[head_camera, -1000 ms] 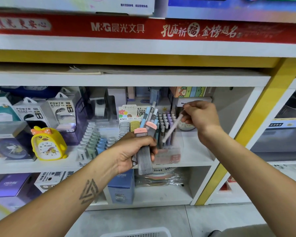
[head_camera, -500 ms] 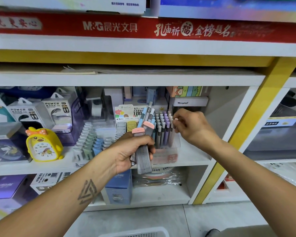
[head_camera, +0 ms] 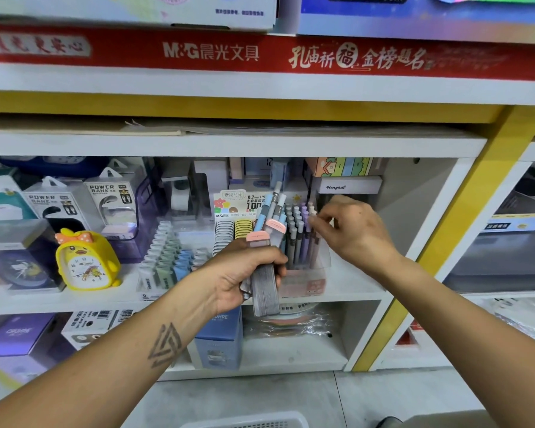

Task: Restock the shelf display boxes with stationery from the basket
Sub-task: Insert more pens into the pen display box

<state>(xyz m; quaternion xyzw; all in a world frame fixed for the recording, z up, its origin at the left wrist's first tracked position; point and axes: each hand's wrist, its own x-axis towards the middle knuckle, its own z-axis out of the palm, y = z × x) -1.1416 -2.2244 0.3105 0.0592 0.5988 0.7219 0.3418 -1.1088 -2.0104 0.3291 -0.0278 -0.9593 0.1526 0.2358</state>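
My left hand [head_camera: 238, 273] grips a bundle of stationery [head_camera: 264, 288] in front of the middle shelf: grey flat packs with pink caps, and a few blue and grey pens standing up out of it. Just right of it stands a clear display box [head_camera: 320, 264] with several grey and purple pens [head_camera: 298, 233] upright in it. My right hand [head_camera: 355, 233] hovers at the box's right side, its loosely curled fingertips at the pen tops, with nothing held that I can see. A white basket's rim [head_camera: 250, 423] shows at the bottom edge.
Left of the pen box are a lead refill display [head_camera: 232, 230], rows of small pastel items [head_camera: 167, 251], a yellow chick clock [head_camera: 85, 261] and power bank boxes [head_camera: 112, 205]. A blue box [head_camera: 220, 335] sits on the lower shelf. A yellow post [head_camera: 445, 236] bounds the bay on the right.
My right hand brought a white pen down into the clear display box and let it go. My left hand and its bundle stayed put.
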